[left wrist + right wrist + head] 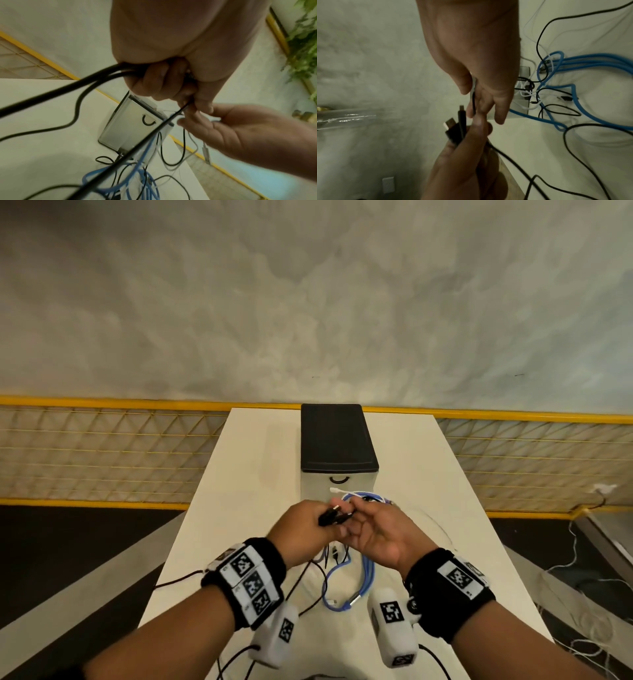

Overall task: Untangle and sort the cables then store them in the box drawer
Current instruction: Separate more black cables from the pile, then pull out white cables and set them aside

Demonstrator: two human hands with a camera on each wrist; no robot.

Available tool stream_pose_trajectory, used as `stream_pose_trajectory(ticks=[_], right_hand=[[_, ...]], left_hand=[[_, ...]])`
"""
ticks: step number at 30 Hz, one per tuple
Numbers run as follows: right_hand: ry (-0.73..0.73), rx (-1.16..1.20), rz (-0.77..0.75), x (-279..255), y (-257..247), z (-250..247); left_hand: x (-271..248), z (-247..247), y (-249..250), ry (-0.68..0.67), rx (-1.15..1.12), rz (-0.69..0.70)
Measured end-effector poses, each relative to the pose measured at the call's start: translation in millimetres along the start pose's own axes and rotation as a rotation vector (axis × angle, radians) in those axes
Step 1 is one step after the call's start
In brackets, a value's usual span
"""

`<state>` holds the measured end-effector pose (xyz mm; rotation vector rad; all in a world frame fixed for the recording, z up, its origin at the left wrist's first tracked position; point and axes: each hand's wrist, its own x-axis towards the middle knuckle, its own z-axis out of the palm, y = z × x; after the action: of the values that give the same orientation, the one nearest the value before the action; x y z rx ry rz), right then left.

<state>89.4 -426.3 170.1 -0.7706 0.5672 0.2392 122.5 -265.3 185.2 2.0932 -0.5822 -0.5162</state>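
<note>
Just in front of the box drawer, which stands shut on the white table, the left hand curls its fingers around black cables, their plug ends poking out toward the right hand. To its right, touching it, the right hand pinches a thin black cable between thumb and forefinger, other fingers loose. Below both hands, nearer than the box drawer, blue cables lie tangled with black and white ones

Mottled grey wall; yellow-framed mesh fence; white table; green plant.
</note>
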Motion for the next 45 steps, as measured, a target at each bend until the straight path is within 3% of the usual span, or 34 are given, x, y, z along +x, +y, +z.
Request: stream_pose_trajectory(ticks=[6, 12, 15, 18, 21, 24, 28, 32, 34, 36, 38, 42, 45], right_hand=[[0.174, 0.156, -0.098, 10.0, -27.8, -32.5], [0.252, -0.056, -0.126, 7.6, -26.5, -56.4], [0.311, -0.422, -0.181, 9.8, -12.3, -56.4], [0.301, -0.944, -0.349, 24.0, -1.2, -52.7], [0.202, -1.480, -0.438, 42.2, 8.6, -41.5], [0.072, -1.712, -0.490, 60.4, 23.4, -30.4], [-0.011, -2.019, -0.428, 79.5, 44.2, -24.6], [-0.068, -2.510, -0.275, 85.5, 59.7, -24.8], [-0.066, -2.631, -0.263, 86.4, 63.9, -28.5], [-0.081, -2.651, -0.293, 86.5, 64.3, -30.3], [-0.041, -2.496, -0.357, 85.8, 57.4, -29.8], [0.018, -1.679, -0.600, 75.4, 25.9, -27.3], [0.007, -1.380, -0.748, 47.3, 8.0, -23.0]], left_hand=[[-27.0, -52.9, -15.2, -0.023, 0.097, -0.101], [-58.4, -146.2, -52.5, 0.288, 0.179, -0.366], [-67.0, -163.1, -62.5, 0.355, 0.325, -0.463], [-64.9, -155.8, -62.4, 0.353, 0.349, -0.458], [-55.8, -129.8, -55.3, 0.312, 0.237, -0.408], [-47.0, -99.9, -45.5, 0.268, 0.020, -0.380], [-39.7, -71.2, -39.3, 0.180, -0.263, -0.412], [-36.8, -60.8, -41.2, 0.186, -0.257, -0.429], [-36.4, -58.8, -46.1, 0.183, -0.299, -0.437], [-34.8, -58.2, -52.5, 0.190, -0.436, -0.457], [-30.9, -57.7, -57.1, 0.194, -0.589, -0.493], [-18.9, -54.8, -60.4, 0.152, -0.858, -0.610], [-4.7, -48.1, -54.8, 0.129, -0.959, -0.652]])
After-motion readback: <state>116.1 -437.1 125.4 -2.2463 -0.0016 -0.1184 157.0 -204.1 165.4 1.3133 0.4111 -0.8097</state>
